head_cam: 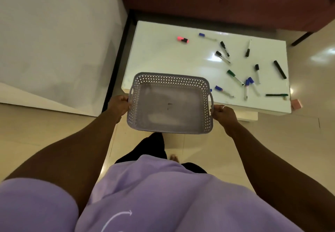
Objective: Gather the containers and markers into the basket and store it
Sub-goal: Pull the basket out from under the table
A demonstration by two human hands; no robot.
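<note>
Plainly, the left hand [118, 104] and right hand [222, 113] are each clamped on an end handle of the empty lilac basket [169, 123], held level over the table's [163, 54] near edge. It looks light, stiff plastic; the markers [235, 77] lie scattered rightward, slim and apt to roll.
</note>
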